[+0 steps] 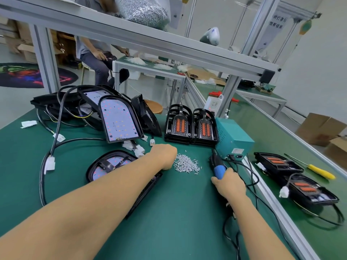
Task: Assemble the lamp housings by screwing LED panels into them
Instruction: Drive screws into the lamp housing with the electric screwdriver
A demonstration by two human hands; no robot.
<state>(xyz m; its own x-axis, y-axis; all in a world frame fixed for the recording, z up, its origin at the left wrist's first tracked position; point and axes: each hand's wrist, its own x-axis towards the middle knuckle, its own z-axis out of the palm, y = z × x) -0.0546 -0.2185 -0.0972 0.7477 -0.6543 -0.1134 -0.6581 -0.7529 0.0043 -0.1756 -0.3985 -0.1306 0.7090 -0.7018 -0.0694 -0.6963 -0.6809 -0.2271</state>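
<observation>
Both forearms reach out over the green surface [178, 212]. The right hand [230, 185] is wrapped around the blue handle of an electric screwdriver [217, 167], whose black nose points away from the person; its dark cord trails back along the right forearm. The left hand [165, 156] is at the left edge of a loose pile of small silver screws [186, 164], fingers curled down onto it; whether it pinches a screw cannot be told, as the fingertips are hidden.

Under the left forearm lies a black lamp housing [110, 164] with a white LED panel [117, 160] seated in it, partly covered by the arm. Just beyond, a second housing with panel [119, 120] leans tilted against a heap of further housings and black cables [56, 143] with white connectors.

Past the screws, two black housings with orange inserts [191, 126] stand upright side by side. Just to their right sits a teal power box [232, 137], near the screwdriver's nose. On the neighbouring strip to the right lie two more housings [300, 179] and a yellow-handled screwdriver [319, 170].

Farther off, an aluminium frame shelf [150, 38] carries a clear bag of screws [144, 10], and behind it a seated person [95, 55] is at another table.
</observation>
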